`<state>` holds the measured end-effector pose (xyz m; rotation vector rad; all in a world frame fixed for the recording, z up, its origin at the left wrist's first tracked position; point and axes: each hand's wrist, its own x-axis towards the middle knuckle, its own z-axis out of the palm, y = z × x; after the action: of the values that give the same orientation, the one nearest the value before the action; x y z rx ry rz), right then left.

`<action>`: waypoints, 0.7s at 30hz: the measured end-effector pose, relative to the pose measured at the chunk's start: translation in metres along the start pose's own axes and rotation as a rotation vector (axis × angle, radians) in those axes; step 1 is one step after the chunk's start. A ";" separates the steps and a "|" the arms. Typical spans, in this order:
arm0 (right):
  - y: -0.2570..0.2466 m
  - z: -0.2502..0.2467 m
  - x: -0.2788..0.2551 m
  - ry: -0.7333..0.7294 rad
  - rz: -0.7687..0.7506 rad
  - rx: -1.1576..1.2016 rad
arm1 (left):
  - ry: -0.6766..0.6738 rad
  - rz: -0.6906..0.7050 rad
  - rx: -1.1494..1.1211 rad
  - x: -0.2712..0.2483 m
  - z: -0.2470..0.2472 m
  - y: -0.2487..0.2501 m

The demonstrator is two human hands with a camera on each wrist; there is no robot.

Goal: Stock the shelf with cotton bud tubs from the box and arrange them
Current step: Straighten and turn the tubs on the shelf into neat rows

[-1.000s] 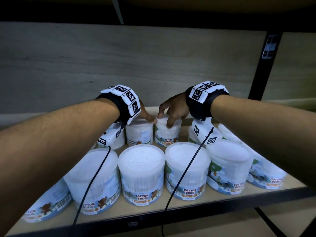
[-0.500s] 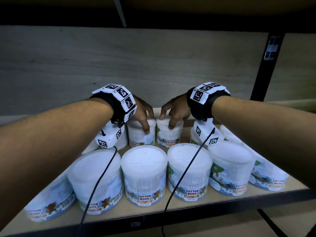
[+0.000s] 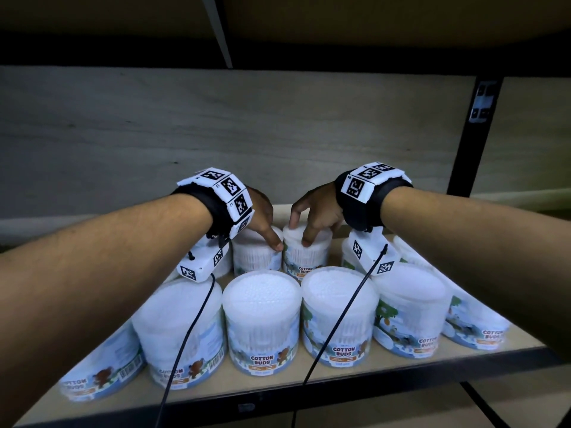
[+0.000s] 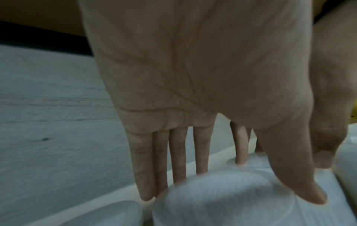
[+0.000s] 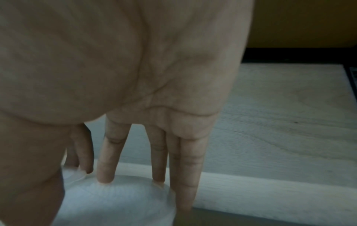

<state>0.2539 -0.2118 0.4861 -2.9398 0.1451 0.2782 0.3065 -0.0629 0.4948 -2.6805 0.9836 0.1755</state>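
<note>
Upright both back-row tubs: left hand (image 3: 262, 216) grip clamps left tub (image 3: 253, 257), right hand (image 3: 318, 211) grips right tub (image 3: 306, 254).

- A shop or stockroom, by the look of it: a shelf (image 3: 309, 387) of pale board with a dark metal front rail, and another board close overhead.
- A black upright post (image 3: 466, 143) with punched slots stands at 2 o'clock, as on bolt-together racking.
- Many identical tubs (image 3: 262, 322) labelled "COTTON BUDS", with barcodes, stand in rows from 7 to 4 o'clock, labels facing out like retail goods.
- A grey wood-grain back panel (image 3: 216, 134) closes the bay at 12 o'clock.
</note>
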 end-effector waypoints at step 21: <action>-0.008 0.002 -0.038 -0.041 -0.027 -0.069 | -0.009 -0.075 0.016 -0.036 0.001 0.024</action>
<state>0.2178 -0.2008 0.4933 -2.9993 0.0927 0.3453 0.2633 -0.0580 0.4965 -2.6941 0.8764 0.1637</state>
